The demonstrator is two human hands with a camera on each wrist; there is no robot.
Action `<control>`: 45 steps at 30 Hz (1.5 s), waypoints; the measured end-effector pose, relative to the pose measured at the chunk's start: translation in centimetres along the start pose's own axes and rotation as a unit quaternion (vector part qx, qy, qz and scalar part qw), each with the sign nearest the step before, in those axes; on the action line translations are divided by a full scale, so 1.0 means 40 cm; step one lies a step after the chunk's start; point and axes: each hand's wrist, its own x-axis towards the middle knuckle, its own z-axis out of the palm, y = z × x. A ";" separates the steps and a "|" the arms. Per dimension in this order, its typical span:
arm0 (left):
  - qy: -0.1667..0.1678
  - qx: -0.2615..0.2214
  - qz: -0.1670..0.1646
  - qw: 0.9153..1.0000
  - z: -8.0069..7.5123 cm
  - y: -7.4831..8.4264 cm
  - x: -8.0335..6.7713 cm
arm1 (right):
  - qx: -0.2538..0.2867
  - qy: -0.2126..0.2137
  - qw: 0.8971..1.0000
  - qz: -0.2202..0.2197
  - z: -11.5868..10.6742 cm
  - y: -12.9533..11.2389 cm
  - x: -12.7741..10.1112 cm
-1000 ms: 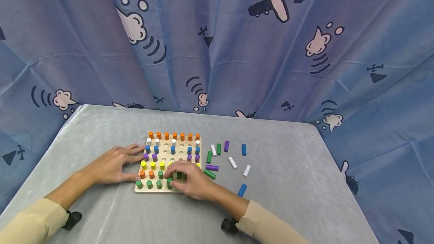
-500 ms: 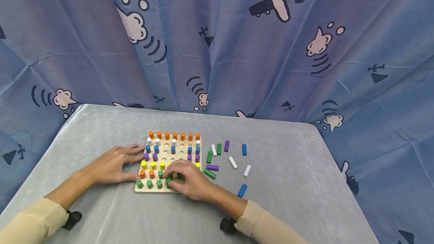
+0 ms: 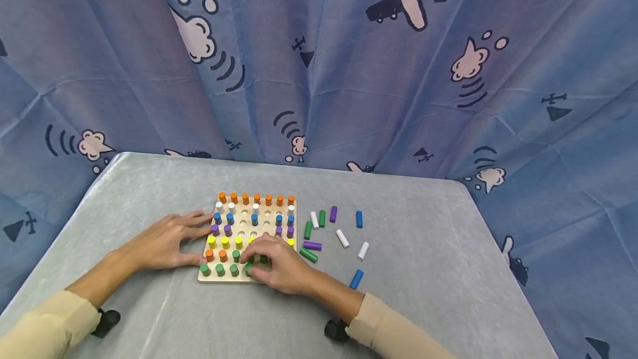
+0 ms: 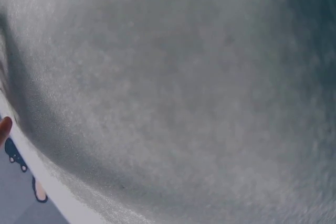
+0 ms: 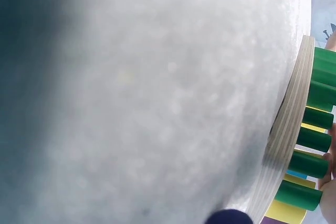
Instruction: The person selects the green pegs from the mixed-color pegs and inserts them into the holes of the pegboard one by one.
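A square wooden pegboard (image 3: 268, 215) lies on the grey table, with orange, blue, white, purple, yellow and green pegs standing in its holes. My right hand (image 3: 251, 265) is curled over the board's front right part. Its fingers and thumb pinch a green peg (image 3: 247, 268) in the front row. My left hand (image 3: 197, 238) lies flat on the table with spread fingers, touching the board's left edge. In the right wrist view, the board's edge (image 5: 286, 145) and a row of green pegs (image 5: 315, 139) show from the side. The left wrist view shows mostly grey cloth.
Several loose pegs lie to the right of the board, among them a white peg (image 3: 341, 238), a purple peg (image 3: 312, 246), a green peg (image 3: 308, 255) and a blue peg (image 3: 356, 279). A blue patterned curtain (image 3: 349, 71) hangs behind the grey table (image 3: 423, 270).
My right hand has edged slightly further over the board's front row. The left hand and the loose pegs have stayed where they were.
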 end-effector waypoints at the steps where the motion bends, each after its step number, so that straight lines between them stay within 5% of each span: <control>1: 0.001 0.000 0.001 1.000 0.000 -0.001 0.000 | -0.002 -0.001 1.000 0.000 -0.001 0.000 0.000; 12: 0.004 0.001 0.003 1.000 -0.001 -0.002 0.002 | 0.011 0.045 0.999 0.024 -0.076 0.018 0.013; 25: 0.000 0.000 0.003 1.000 0.001 -0.003 0.007 | -0.030 0.126 0.976 0.173 -0.236 0.142 -0.031; 34: -0.004 0.001 -0.003 1.000 0.001 -0.001 0.004 | -0.056 0.114 0.962 0.241 -0.265 0.217 -0.070; 45: -0.006 0.001 -0.003 1.000 -0.002 0.002 0.002 | -0.069 0.097 0.958 0.263 -0.262 0.237 -0.080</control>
